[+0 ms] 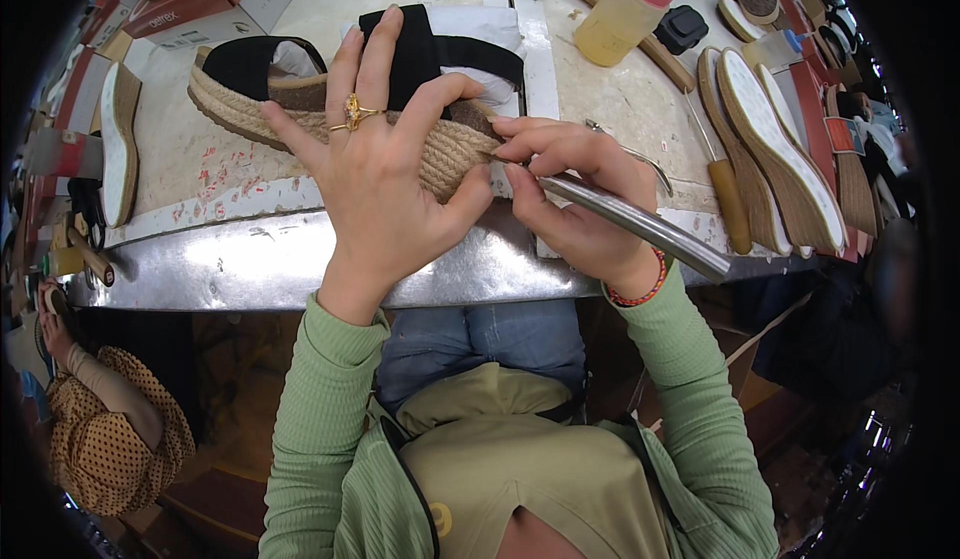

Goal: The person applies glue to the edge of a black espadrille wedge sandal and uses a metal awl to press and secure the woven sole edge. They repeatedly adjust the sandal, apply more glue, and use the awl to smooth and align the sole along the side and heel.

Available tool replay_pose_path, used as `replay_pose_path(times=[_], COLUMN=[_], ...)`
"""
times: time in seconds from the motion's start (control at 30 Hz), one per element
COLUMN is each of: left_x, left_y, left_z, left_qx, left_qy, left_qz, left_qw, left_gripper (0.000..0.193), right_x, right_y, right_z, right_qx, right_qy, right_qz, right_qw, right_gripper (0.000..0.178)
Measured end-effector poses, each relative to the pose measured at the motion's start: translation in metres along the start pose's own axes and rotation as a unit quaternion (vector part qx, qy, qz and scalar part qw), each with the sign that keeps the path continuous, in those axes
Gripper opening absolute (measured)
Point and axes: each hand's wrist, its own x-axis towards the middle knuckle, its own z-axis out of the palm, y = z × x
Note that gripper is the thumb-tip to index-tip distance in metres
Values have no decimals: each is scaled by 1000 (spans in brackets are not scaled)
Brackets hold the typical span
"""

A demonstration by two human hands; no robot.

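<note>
One black-strapped sandal with a thick braided tan rope sole (412, 64) lies sideways on the pale desk with a shiny metal edge (260, 259), in front of the person. The left hand (385, 174), fingers spread, is clamped over it, its thumb against the rope sole. The right hand (590, 189) is closed around one silvery round metal rod (640, 221); its tip seems to meet the sole's right-hand end, though the fingers partly hide it. Just right of that hand lies one awl with a yellowish wooden handle (730, 204), then at least three white-topped brown wedge soles (780, 144), crowded together. Beyond stands one translucent plastic bottle with a pink cap and yellow liquid (610, 29). Left of the sandal are one white-topped wedge sole (120, 144) and, farther back, one red and grey cardboard box (200, 9).
</note>
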Motion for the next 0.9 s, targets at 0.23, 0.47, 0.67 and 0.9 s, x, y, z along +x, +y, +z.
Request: replay_pose_path(times=[0.23,0.47,0.67,0.9], left_x=[0,0,-1,-2], left_y=[1,1,0,-2], left_z=[1,2,2,2], left_qx=[1,3,-3,7], left_qy=[4,7,8,0], left_qz=[-8,-8,-2,-3], left_qw=[1000,1000,1000,1000], left_gripper=[45,45,43,42], right_x=[-2,-2,-2,-2], right_y=[3,1,5,11], right_z=[6,2,9,12], right_qx=[86,10,85,142], right_qy=[55,15,75,115], right_qz=[25,1,40,49], right_qw=[994,1000,993,982], right_gripper=[28,27,24,18])
